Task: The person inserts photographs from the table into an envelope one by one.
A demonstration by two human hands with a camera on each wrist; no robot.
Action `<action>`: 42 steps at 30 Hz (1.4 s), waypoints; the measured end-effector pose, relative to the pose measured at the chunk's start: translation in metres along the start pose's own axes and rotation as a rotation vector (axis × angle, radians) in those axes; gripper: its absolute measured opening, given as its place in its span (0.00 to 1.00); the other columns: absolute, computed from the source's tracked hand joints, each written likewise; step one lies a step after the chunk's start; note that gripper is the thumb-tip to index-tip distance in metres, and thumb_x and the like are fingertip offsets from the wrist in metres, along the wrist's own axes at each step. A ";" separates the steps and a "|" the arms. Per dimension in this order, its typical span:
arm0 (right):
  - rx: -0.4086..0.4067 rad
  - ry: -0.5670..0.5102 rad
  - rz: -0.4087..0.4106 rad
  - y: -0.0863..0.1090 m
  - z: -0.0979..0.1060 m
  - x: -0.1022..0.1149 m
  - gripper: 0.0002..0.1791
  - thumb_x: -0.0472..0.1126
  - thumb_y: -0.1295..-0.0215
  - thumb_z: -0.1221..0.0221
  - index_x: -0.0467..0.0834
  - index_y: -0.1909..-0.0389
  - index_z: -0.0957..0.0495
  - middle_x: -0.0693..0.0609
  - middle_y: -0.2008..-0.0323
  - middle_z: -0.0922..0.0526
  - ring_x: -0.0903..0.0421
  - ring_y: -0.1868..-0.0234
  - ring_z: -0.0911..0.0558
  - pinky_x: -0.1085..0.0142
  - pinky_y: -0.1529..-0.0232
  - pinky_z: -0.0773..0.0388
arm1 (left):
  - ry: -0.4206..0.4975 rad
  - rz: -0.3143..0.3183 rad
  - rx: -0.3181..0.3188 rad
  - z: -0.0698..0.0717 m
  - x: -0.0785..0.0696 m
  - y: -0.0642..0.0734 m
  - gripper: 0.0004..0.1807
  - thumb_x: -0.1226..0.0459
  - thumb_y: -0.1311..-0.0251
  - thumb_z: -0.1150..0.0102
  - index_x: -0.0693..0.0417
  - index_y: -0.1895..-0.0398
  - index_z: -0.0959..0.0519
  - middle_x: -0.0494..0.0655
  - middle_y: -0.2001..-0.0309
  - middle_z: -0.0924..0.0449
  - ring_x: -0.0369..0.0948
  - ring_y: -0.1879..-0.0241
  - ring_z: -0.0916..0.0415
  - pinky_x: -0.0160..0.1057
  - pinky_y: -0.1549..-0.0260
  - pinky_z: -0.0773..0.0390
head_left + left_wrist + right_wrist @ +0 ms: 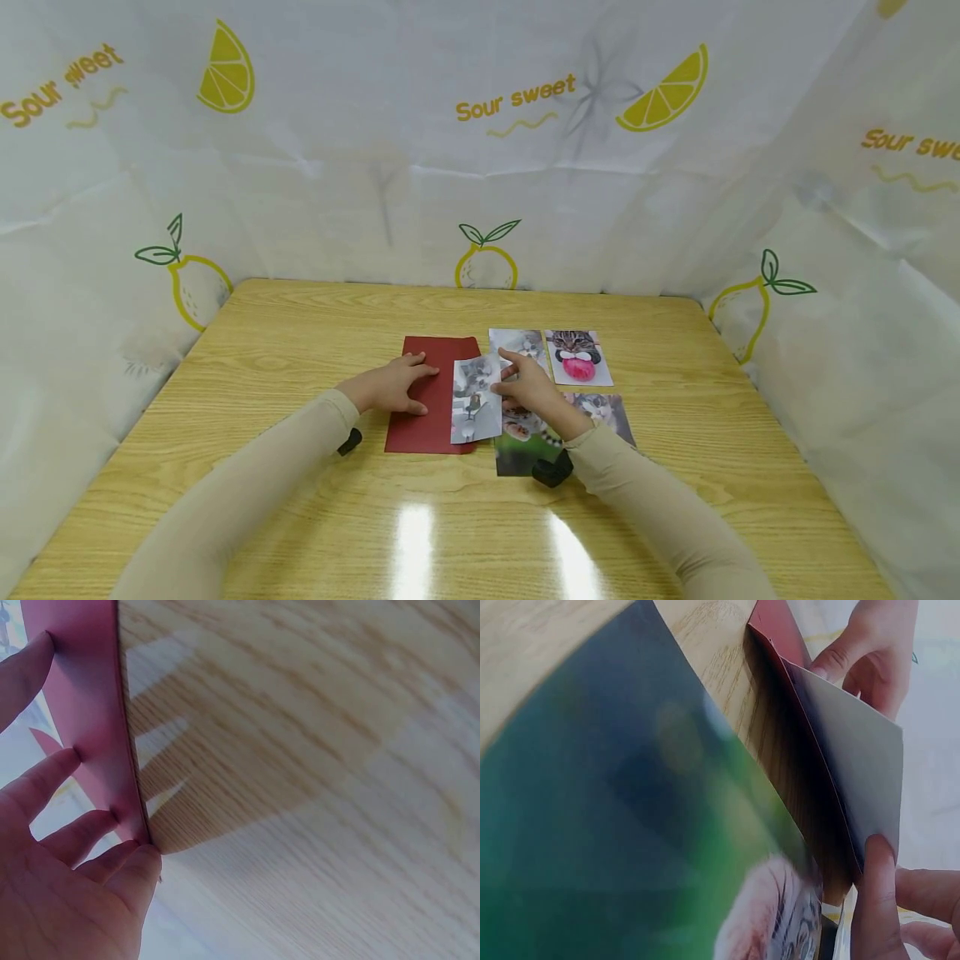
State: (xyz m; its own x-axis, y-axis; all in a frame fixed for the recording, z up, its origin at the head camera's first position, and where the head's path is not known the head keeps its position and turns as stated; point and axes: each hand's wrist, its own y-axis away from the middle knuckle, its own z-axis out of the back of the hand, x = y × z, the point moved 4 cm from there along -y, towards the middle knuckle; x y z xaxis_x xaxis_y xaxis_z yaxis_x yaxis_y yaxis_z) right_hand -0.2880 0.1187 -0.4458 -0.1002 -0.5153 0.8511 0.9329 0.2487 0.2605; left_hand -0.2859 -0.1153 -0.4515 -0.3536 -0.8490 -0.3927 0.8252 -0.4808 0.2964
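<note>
A red envelope lies on the table, its flap side toward the right. My left hand rests on its left part with fingers spread; in the left wrist view the fingertips press on the red paper. My right hand pinches the right edge of a cat photo, which overlaps the envelope's right side. From the right wrist view, the photo's pale back shows, tilted up by the envelope's open edge, with the thumb on it.
Several photos lie to the right: a cat with a pink ball, a grey-white one partly under my right hand, a green-edged one and another cat photo partly covered by my arm. A lemon-print cloth hangs behind the wooden table.
</note>
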 end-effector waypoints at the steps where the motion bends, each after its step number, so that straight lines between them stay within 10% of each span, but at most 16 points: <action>1: -0.002 -0.001 0.001 0.000 0.000 0.001 0.42 0.33 0.36 0.38 0.47 0.24 0.47 0.43 0.56 0.27 0.58 0.81 0.26 0.63 0.76 0.22 | 0.002 -0.001 -0.001 0.000 0.000 0.000 0.40 0.53 0.42 0.34 0.49 0.27 0.37 0.58 0.23 0.55 0.57 0.24 0.59 0.56 0.31 0.43; 42: -0.003 -0.124 0.020 0.003 -0.016 0.003 0.37 0.28 0.37 0.40 0.44 0.28 0.39 0.41 0.55 0.25 0.53 0.74 0.18 0.61 0.69 0.16 | -0.006 -0.008 0.003 0.001 0.000 0.000 0.40 0.52 0.42 0.34 0.48 0.27 0.37 0.58 0.23 0.55 0.57 0.24 0.59 0.55 0.31 0.43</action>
State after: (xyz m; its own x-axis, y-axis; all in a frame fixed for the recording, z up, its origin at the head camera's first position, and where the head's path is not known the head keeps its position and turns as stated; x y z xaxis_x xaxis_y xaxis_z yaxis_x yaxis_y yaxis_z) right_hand -0.2795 0.1046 -0.4496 -0.1237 -0.4052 0.9058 0.9360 0.2556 0.2421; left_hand -0.2860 -0.1159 -0.4510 -0.3632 -0.8464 -0.3896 0.8211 -0.4883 0.2954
